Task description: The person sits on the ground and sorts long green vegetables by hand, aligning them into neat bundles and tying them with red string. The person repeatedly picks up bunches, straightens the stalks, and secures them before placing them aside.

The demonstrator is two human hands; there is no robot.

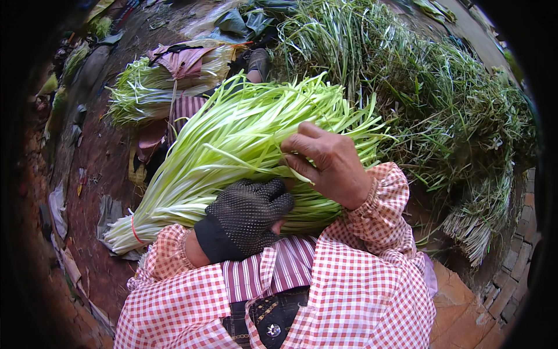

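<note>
A large bundle of pale green, white-stemmed leaves [235, 144], which look like blanched chives, lies across my lap. Its stem ends point to the lower left, bound by a thin red band [136, 230]. My left hand [246, 220], in a black glove with light dots, grips the near side of the bundle with curled fingers. Bare and just above it, my right hand [329, 161] pinches at a few leaves [301, 175] over the bundle's leafy half. The fingertips of my right hand are partly hidden among the leaves.
A second bundle [144, 94], partly wrapped in pink cloth [181, 63], lies at the upper left near my shoe [259, 63]. A big heap of green leafy stalks [405, 87] fills the upper right. Brick paving [508, 279] edges the right side. Scraps litter the reddish ground [98, 187].
</note>
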